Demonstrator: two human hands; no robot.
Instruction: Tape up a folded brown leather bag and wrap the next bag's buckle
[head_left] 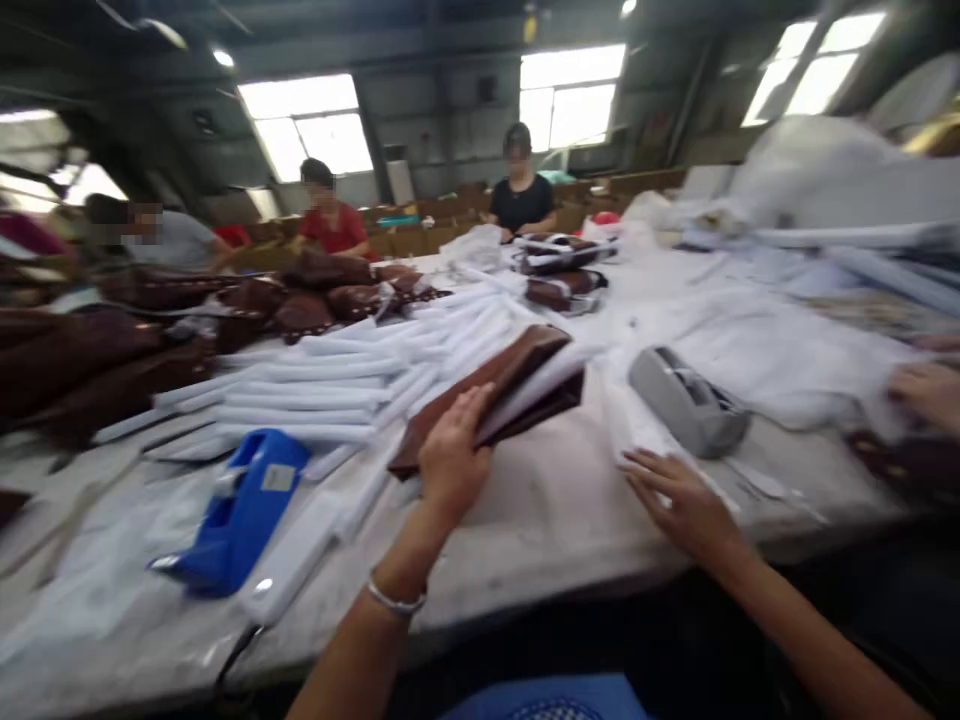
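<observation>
My left hand [456,455], with a bracelet at its wrist, grips the near part of a folded brown leather-like piece [480,385]. A white roll [536,385] lies lengthwise within its fold. The hand's thumb is partly hidden. To the right, my right hand [686,505] has its fingers stretched out, their tips resting on a flat white sheet or strip [637,425] on the table. Just beyond that hand stands a grey tape dispenser [686,400]. Motion blurs the finer details.
Many white rolls [300,400] lie left of centre, near a blue tape dispenser [244,515] and a white bar with a cord [296,560]. Brown leather-like goods [315,290] are heaped behind. Another person's hand [930,395] is at right; several people sit across the table [540,560].
</observation>
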